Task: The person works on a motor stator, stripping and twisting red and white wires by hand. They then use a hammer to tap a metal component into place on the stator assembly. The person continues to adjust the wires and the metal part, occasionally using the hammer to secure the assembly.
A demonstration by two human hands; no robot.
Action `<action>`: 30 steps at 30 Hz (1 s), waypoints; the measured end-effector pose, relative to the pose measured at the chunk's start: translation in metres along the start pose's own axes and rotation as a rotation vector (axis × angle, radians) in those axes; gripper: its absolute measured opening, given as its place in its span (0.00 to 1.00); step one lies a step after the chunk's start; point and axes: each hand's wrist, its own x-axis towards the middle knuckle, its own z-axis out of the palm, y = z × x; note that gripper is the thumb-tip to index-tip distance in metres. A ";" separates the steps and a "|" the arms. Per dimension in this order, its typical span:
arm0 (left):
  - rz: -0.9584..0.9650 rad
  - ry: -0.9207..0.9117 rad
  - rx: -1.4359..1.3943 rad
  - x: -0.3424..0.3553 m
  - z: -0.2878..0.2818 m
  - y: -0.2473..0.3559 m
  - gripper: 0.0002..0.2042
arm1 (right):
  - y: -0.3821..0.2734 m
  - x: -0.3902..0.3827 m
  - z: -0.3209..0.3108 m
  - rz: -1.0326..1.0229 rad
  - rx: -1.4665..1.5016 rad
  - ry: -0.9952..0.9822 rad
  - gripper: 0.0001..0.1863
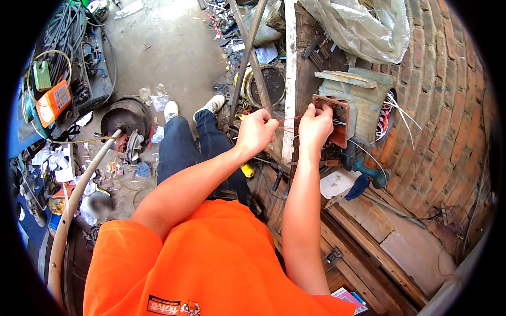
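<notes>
A grey-green electric motor (363, 113) lies on its side at the right, with red and white wires (387, 118) showing at its open end. Its reddish-brown terminal box (339, 136) faces me. Thin red wires (287, 123) stretch between my two hands. My left hand (256, 131) is closed in a fist around their near-left end, apart from the box. My right hand (316, 126) pinches them right beside the terminal box, its fingertips in front of the opening. The fingers partly cover the inside of the box.
A blue-green power tool (371, 174) rests below the motor by the brick wall (421, 142). A white upright bar (290, 79) and wooden poles (247, 58) stand close ahead. A bent pipe (79, 195), a brown metal drum (126, 116) and coiled cables (66, 31) are at left.
</notes>
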 end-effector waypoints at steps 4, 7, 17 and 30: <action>0.046 -0.044 -0.007 -0.011 -0.003 0.002 0.07 | 0.004 -0.003 0.001 0.033 -0.157 0.124 0.19; 0.049 -0.086 0.078 -0.015 -0.010 0.012 0.08 | -0.003 -0.006 0.000 0.145 -0.010 0.049 0.20; 0.702 -0.103 0.890 0.013 0.002 0.071 0.13 | 0.023 0.003 -0.017 0.425 0.657 -0.310 0.14; 0.570 0.049 0.630 0.048 0.106 0.043 0.10 | 0.052 -0.017 -0.039 0.448 1.072 -0.417 0.03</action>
